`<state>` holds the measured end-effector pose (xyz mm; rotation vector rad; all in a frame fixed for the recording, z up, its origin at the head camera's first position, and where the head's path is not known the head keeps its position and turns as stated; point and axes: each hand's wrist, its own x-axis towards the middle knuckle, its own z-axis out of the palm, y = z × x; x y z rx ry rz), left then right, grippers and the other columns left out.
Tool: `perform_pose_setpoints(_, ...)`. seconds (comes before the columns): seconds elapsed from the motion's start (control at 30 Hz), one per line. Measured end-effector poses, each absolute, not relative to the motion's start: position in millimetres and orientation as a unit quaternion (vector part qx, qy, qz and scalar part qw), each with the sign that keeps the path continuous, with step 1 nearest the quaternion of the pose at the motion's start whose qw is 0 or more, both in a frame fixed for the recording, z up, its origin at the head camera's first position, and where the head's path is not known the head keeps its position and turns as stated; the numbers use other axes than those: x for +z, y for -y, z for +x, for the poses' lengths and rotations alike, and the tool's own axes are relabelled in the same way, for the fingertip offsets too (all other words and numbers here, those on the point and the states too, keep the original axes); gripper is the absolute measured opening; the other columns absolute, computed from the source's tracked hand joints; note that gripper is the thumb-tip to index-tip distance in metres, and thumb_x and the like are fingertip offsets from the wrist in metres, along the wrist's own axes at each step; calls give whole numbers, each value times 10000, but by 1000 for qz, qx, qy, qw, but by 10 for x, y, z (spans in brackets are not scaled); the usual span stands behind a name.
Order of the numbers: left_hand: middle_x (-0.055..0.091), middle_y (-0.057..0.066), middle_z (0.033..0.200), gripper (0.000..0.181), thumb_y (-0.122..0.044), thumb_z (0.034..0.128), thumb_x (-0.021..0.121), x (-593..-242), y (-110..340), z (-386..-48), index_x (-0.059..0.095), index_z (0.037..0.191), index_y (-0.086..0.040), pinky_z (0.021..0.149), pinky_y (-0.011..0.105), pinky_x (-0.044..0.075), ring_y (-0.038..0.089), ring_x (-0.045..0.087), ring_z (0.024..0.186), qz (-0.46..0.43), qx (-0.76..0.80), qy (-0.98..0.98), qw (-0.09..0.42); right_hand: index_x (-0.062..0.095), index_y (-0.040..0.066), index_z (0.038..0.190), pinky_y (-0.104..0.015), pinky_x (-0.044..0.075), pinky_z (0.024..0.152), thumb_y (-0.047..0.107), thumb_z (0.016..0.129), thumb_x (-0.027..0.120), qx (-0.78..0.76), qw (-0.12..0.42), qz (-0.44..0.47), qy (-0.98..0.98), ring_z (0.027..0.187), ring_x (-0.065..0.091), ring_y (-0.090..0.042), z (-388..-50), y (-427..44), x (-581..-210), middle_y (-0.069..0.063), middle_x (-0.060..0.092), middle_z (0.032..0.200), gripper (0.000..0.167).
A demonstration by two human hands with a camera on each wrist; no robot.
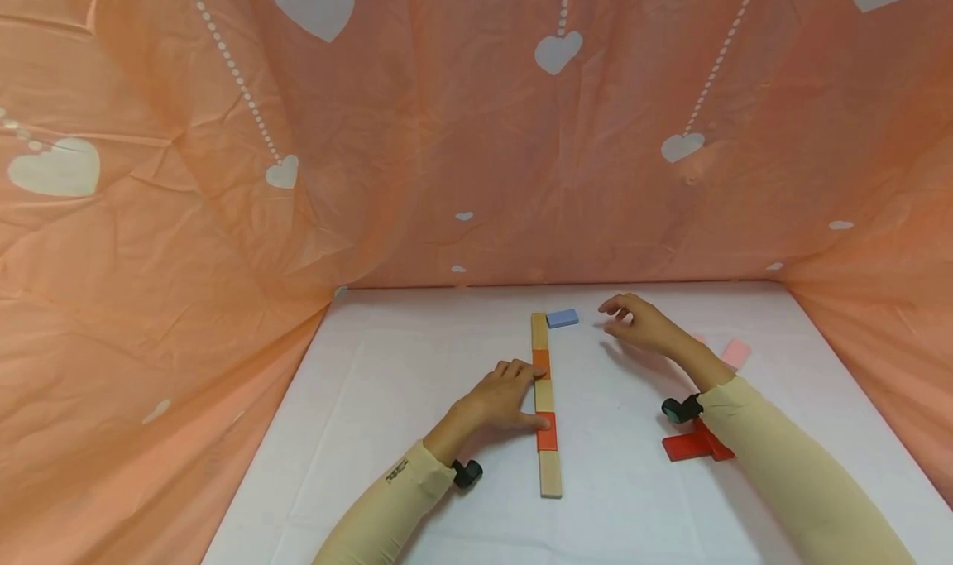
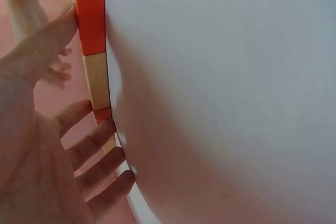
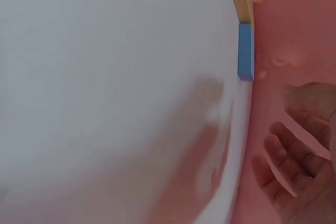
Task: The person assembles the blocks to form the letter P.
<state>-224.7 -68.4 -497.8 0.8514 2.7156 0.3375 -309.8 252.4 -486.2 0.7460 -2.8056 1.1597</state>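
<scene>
A straight row of flat blocks runs away from me on the table. From the near end come a plain wood block (image 1: 551,476), a red-orange block (image 1: 547,441), another wood block (image 1: 544,396), an orange block (image 1: 540,358) and a far wood block (image 1: 539,331). A blue block (image 1: 562,318) lies crosswise against the far end's right side. My left hand (image 1: 497,399) rests along the row's left side, its thumb on the red-orange block (image 2: 92,19) and fingers spread by the orange one. My right hand (image 1: 639,325) hovers right of the blue block (image 3: 245,51), loosely bent and holding nothing.
Several red blocks (image 1: 683,447) lie in a loose pile under my right forearm, partly hidden by it. Beyond them is a pink block (image 1: 735,353). An orange cloth with white hearts (image 1: 484,151) hangs behind and beside the white table (image 1: 417,333).
</scene>
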Motion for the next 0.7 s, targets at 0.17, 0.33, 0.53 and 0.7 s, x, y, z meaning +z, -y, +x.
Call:
perform_pose_setpoints(0.17,480,77,1564,879,-584,923,801,-4967,684,-2243,446,1605,-158,1164,421,437,274,461,1405,299,115,-938,133,679,-82,1230,-535,554,903,11,975,749,358,15,243,901,1066,643,-407,-2945,-2700,-4860,-258,680,1206,280)
perform_pose_setpoints(0.33,474,75,1572,883,-589,926,796,-4956,684,-2241,438,1612,-163,1175,427,430,274,451,1420,297,118,-938,138,691,-59,1236,-450,562,865,19,971,761,347,21,233,908,1055,648,-371,-2784,-2840,-4834,-227,698,1203,285)
perform_pose_setpoints(0.53,450,69,1596,893,-598,936,778,-4945,687,-2239,411,1634,-178,1190,435,415,271,430,1444,292,120,-938,146,698,-55,1234,-473,541,854,-2,955,766,343,50,219,912,1066,647,-399,-2641,-2992,-4790,-243,693,1213,292)
perform_pose_setpoints(0.7,456,73,1589,893,-591,929,790,-4943,684,-2232,419,1627,-176,1190,444,416,278,430,1446,292,124,-937,146,707,-62,1204,-414,560,823,-30,915,800,337,85,211,914,1025,661,-417,-2579,-3151,-4810,-252,703,1167,305)
